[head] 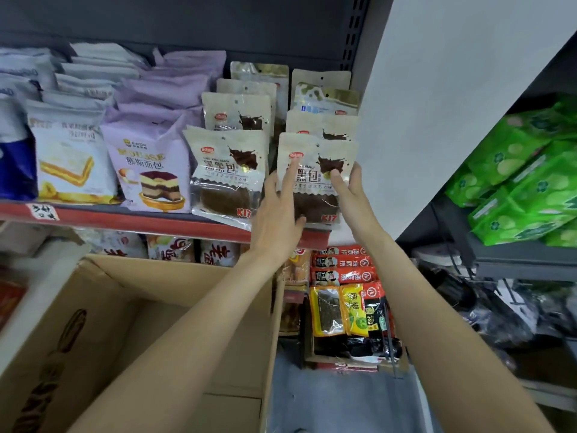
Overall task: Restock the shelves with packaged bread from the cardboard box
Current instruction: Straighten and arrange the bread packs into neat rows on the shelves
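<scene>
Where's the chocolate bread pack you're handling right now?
In the head view, the chocolate bread pack stands at the right end of the red-edged shelf, against the white wall, between both hands.

Shelf [125, 217] packed front to back with bread packs [229, 170]; open gap above (toward the back panel), cardboard box [175, 276] crowding below

Light is even and fairly bright, falling from above, with soft shadows under the red-edged metal shelf [125, 218]. Wide-angle bending curves the edges. Glossy bright green plastic packs [527, 173] at far right look overexposed and smeared; detail is soft throughout.
</scene>
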A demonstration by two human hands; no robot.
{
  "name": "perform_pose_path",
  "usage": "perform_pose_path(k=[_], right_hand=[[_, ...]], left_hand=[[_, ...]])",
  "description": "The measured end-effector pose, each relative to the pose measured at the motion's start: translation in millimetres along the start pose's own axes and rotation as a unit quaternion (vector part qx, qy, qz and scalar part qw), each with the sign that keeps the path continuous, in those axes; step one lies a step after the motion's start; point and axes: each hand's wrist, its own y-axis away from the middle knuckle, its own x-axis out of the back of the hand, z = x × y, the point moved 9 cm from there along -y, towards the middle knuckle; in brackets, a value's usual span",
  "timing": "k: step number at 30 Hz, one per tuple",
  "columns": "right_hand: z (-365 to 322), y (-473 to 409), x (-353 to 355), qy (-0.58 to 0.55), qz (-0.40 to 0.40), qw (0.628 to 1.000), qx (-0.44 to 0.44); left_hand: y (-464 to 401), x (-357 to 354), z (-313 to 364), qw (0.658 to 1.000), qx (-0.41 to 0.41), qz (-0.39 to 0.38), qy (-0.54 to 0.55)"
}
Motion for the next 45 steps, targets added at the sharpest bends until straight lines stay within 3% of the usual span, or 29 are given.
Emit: perform_pose_path(k=[7,10,15,18,20,23,27,32,35,41,45], right_hand=[[2,2,7,0.011,0.044,0.999,0.009],[-13,20,20,0.056,0.119,0.989,0.065],[-66,80,3,0.236,0.241,0.899,0.279],[-66,95,-8,0.239,0.285,0.881,0.294],[-71,108,-14,0.285,0.316,0.841,0.335],[-67,109,-39,0.393,0.262,0.804,0.361],[-35,79,-59,0.509,0.184,0.799,0.259],[-30,68,-54,0.519,0.204,0.805,0.205],[-48,74,-59,0.495,0.215,0.804,0.249],[-129,50,-83,0.401,0.149,0.82,0.379],[-168,-9,-93,0.47,0.084,0.8,0.365]], left_hand=[[-2,-1,7,1.0,-0.001,-0.027,-0.002],[16,16,5,0.999,0.002,-0.034,0.001],[32,88,-40,0.99,-0.014,0.136,0.031],[17,88,-79,0.992,-0.022,0.121,-0.031],[7,77,-83,0.986,-0.08,0.088,-0.116],[-2,66,-80,0.977,-0.12,0.063,-0.167],[-12,58,-76,0.978,-0.075,0.078,-0.181],[-3,58,-79,0.976,-0.092,0.104,-0.166],[3,67,-81,0.977,-0.126,0.12,-0.125],[-2,133,-63,0.959,-0.156,0.211,-0.106],[-36,137,-53,0.961,-0.19,0.124,-0.157]])
